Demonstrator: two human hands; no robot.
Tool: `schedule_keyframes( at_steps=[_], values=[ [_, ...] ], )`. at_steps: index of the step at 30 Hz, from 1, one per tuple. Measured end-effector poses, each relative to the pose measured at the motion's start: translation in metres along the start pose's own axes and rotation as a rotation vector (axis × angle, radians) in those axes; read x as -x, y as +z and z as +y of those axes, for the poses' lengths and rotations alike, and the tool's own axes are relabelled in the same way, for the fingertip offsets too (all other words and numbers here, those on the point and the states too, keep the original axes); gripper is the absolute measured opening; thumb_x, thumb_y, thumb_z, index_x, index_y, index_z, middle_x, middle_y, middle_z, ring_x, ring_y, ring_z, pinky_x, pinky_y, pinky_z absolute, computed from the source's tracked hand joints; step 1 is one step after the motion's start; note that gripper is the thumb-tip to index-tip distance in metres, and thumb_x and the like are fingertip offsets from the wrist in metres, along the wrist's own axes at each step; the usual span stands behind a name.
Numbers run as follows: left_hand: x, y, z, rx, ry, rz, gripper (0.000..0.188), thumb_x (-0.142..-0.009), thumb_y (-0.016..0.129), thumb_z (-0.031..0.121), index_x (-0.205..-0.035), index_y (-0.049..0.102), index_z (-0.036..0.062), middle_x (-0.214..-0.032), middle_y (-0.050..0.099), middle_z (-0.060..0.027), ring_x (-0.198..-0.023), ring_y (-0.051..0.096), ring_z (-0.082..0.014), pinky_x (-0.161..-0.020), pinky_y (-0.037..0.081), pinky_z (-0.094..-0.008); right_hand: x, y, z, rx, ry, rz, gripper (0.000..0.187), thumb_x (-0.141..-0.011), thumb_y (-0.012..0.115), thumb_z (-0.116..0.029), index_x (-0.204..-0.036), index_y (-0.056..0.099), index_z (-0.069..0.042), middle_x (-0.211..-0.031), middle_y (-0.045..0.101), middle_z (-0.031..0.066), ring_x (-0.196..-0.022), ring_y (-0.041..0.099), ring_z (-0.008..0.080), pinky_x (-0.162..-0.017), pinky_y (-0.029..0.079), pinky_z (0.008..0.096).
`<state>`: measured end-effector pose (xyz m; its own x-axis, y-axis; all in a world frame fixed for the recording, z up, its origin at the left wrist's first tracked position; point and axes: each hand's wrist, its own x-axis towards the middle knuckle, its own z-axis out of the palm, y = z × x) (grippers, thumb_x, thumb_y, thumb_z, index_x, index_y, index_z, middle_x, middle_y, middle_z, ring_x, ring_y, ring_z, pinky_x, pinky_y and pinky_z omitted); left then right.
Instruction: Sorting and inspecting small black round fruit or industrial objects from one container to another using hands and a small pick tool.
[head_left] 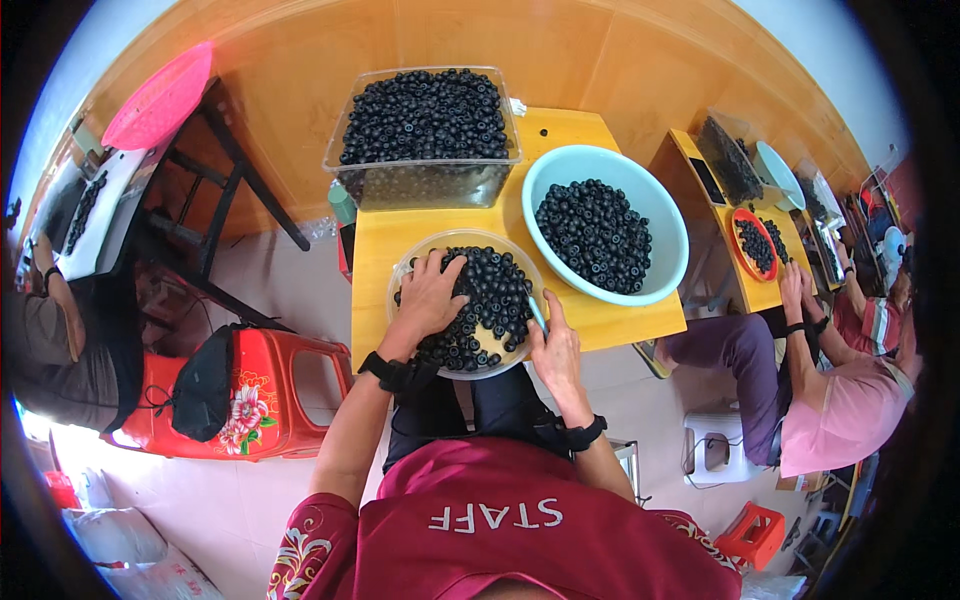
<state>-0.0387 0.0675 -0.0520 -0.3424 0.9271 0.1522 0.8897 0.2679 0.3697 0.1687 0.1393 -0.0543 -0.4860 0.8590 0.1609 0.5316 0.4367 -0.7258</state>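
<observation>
A round clear plastic bowl [393,290] sits at the near edge of the yellow table, filled with small black ring-shaped parts [490,285]. My left hand [428,298] rests on the parts at the bowl's left side, its fingers spread and touching them. At the right rim, my right hand [556,350] is closed on a slim light-blue tool [538,313] whose tip points toward the parts; its exact kind cannot be made out. Each wrist wears a black band.
On the yellow table [440,225], a clear rectangular bin [425,185] heaped with black parts stands behind the bowl. A pale-blue basin [672,240] of similar parts stands to the right. Red stool [285,385] at left; other people sit at both sides, working at tables.
</observation>
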Motion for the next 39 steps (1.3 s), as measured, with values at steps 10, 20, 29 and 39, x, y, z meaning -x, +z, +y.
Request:
schedule_keyframes(
  at_steps=[10, 20, 29, 39],
  values=[
    [0.03, -0.003, 0.014, 0.332, 0.158, -0.181, 0.052, -0.077, 0.064, 0.016, -0.126, 0.047, 0.0169, -0.129, 0.036, -0.017, -0.119, 0.036, -0.037, -0.098, 0.034, -0.0444, 0.002, 0.004, -0.006, -0.131, 0.083, -0.033, 0.053, -0.084, 0.053, -0.008, -0.134, 0.037, -0.008, -0.073, 0.058, 0.0281, -0.07, 0.059, 0.0446, -0.066, 0.044, 0.0495],
    [0.051, -0.007, -0.009, -0.004, -0.073, 0.068, 0.056, -0.079, 0.064, 0.02, -0.127, 0.043, 0.0025, -0.129, 0.038, -0.0259, -0.12, 0.037, -0.0399, -0.1, 0.032, -0.044, 0.002, 0.008, 0.002, -0.105, 0.009, 0.001, 0.053, -0.085, 0.052, -0.008, -0.135, 0.036, -0.009, -0.081, 0.059, 0.0301, -0.074, 0.058, 0.0464, -0.068, 0.044, 0.0507],
    [0.05, -0.002, 0.025, 0.213, 0.039, -0.081, 0.058, -0.079, 0.063, 0.022, -0.131, 0.042, 0.0064, -0.128, 0.041, -0.0226, -0.119, 0.038, -0.0379, -0.1, 0.032, -0.0447, 0.001, 0.012, 0.006, -0.109, -0.033, 0.033, 0.052, -0.086, 0.051, -0.009, -0.135, 0.035, -0.009, -0.082, 0.059, 0.0307, -0.075, 0.058, 0.0466, -0.069, 0.044, 0.0511],
    [-0.003, 0.007, -0.018, -0.029, -0.151, -0.036, 0.054, -0.079, 0.058, 0.015, -0.127, 0.039, -0.0011, -0.127, 0.037, -0.0224, -0.114, 0.04, -0.0421, -0.094, 0.038, -0.0459, 0.004, 0.015, 0.009, -0.11, -0.09, 0.059, 0.054, -0.086, 0.051, -0.008, -0.136, 0.033, -0.007, -0.078, 0.059, 0.03, -0.072, 0.058, 0.0454, -0.067, 0.043, 0.051]
  ],
)
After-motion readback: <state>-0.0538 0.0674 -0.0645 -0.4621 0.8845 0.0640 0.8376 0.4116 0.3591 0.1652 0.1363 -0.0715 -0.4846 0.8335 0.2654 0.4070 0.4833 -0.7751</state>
